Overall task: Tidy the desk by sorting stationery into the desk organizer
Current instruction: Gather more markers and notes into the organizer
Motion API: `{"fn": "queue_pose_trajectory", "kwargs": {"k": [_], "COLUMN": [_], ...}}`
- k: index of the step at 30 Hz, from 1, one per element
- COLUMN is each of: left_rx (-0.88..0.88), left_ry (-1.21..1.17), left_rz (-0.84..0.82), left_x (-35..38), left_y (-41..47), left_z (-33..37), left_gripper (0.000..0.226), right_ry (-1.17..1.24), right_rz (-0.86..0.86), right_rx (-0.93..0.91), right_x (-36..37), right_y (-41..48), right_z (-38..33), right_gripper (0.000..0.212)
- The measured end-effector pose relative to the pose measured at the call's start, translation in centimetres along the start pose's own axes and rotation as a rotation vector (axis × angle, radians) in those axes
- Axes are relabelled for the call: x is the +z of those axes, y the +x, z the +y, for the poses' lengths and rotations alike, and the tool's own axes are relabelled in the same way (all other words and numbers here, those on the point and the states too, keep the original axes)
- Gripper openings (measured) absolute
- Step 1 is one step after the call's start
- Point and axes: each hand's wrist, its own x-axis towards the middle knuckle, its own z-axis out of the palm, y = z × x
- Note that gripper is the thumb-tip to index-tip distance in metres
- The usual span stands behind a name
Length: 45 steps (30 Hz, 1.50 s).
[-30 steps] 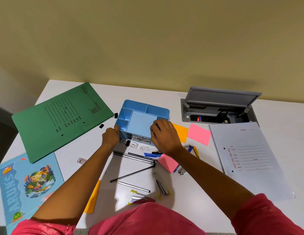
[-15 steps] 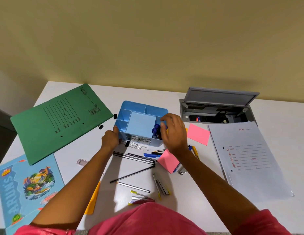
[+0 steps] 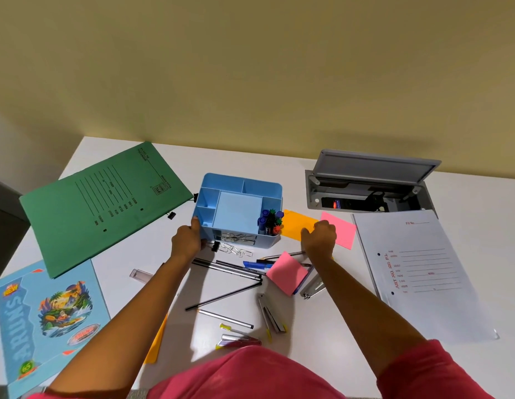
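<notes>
**A:** Status?

**B:** Left grip (image 3: 187, 243) is clamped on the organizer (image 3: 242, 180) at its near-left corner. Right grip (image 3: 319, 237) hangs over the orange note (image 3: 296, 224) with fingers curled and palm hidden, so I cannot tell if it holds anything. Pens (image 3: 269, 221) stand in the near-right cell.

**A:** Next?

**B:** I judge the loose pens (image 3: 227, 267) on the counter (image 3: 147, 246). Gather them parallel, drop them upright.

**A:** Room?

**B:** Tight in front: clips (image 3: 236, 250) and pad (image 3: 288, 273) crowd the wall. The best lane runs between pad and file (image 3: 423, 272). Avoid the open cable box (image 3: 371, 167) behind.
</notes>
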Motion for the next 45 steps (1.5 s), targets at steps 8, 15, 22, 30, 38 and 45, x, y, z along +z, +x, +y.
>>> {"fn": "queue_pose_trajectory", "kwargs": {"k": [8,15,22,30,38,45], "left_rx": [0.01,0.011,0.014,-0.008,0.0,0.008], "left_ry": [-0.038,-0.065,-0.075,-0.13,-0.104,-0.078], "left_rz": [-0.007,-0.001,-0.015,-0.027,-0.028,-0.027], "left_x": [-0.1,0.0,-0.1,0.0,-0.2,-0.5], "left_y": [-0.7,-1.0,-1.0,-1.3,-1.8,-2.2], "left_z": [0.5,0.5,0.4,0.6,1.0,1.2], "left_gripper": [0.048,0.046,0.046,0.045,0.044,0.047], "right_ry": [-0.238,0.03,0.132,0.553,0.442,0.081], "right_rz": [-0.026,-0.164,-0.128,0.317,0.444,0.306], "right_rx": [0.192,0.423,0.335,0.025,-0.659,-0.81], "right_x": [1.7,1.0,0.0,-3.9,-8.0,-4.0], "right_y": [-0.1,1.4,1.4,0.6,0.5,2.7], "right_z": [-1.2,-1.3,-0.8,-1.8,-9.1,-10.4], "right_gripper": [0.076,0.078,0.043,0.026,0.017,0.014]}}
